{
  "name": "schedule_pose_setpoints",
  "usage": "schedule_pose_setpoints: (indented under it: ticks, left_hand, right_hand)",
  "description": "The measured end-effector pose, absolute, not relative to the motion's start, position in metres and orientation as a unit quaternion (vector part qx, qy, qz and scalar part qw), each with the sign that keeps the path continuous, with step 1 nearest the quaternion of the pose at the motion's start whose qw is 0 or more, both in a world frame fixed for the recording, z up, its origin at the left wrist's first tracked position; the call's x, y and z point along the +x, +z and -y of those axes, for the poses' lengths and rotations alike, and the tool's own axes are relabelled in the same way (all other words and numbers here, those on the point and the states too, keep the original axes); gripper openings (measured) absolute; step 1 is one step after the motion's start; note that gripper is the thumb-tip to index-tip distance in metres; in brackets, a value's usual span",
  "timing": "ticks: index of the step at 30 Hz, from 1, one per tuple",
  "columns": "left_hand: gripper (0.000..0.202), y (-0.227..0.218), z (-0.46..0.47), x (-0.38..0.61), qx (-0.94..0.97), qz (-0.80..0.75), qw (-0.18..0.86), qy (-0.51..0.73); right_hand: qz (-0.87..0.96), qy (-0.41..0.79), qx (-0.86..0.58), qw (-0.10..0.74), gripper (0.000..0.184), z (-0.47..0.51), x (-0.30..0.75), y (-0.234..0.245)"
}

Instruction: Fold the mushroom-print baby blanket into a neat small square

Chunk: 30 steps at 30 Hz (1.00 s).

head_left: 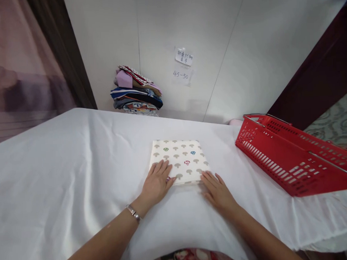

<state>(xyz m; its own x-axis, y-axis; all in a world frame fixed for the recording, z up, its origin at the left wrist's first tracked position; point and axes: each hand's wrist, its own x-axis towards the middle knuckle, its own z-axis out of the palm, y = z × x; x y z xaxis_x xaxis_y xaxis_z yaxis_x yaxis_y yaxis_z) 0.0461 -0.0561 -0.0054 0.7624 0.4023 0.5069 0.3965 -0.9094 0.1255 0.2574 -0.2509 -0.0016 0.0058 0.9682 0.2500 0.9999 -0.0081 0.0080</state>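
Note:
A folded cloth (180, 154), cream with grey, green, blue and red mushroom prints, lies flat as a neat square on the white-covered table. My left hand (157, 181) rests on its near left corner, palm down with the fingers stretched out. At the near right corner, my right hand (218, 191) touches the cloth's edge with its fingertips, fingers extended. Neither hand grips anything. A silver bracelet (133, 212) circles my left wrist.
A red plastic basket (278, 156) stands on the right side of the table. Beyond the far edge sits a stack of folded fabrics (137, 93) against the wall. Paper labels (183, 66) with handwriting are stuck to the wall. The white tablecloth (63, 180) has wrinkles at left.

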Motion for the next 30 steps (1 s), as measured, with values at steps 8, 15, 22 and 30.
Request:
schedule_pose_setpoints:
  ticks: [8,15,22,30]
  left_hand:
    - [0.044,0.015,0.044,0.057,0.939,-0.265,0.085,0.2]
    - [0.056,0.022,0.024,0.071,0.899,-0.395,0.105,0.157]
    - [0.056,0.004,0.022,0.062,0.881,-0.409,0.177,0.161]
    - [0.062,0.027,0.01,0.073,0.865,-0.446,0.201,0.111]
  right_hand:
    - [0.678,-0.082,-0.721,0.117,0.047,0.24,0.26,0.02]
    - [0.658,-0.001,-0.742,0.128,0.052,0.16,0.251,0.042]
    - [0.624,0.05,-0.775,0.09,0.053,0.144,0.26,0.018]
    - [0.618,0.059,-0.78,0.077,0.057,0.144,0.259,0.018]
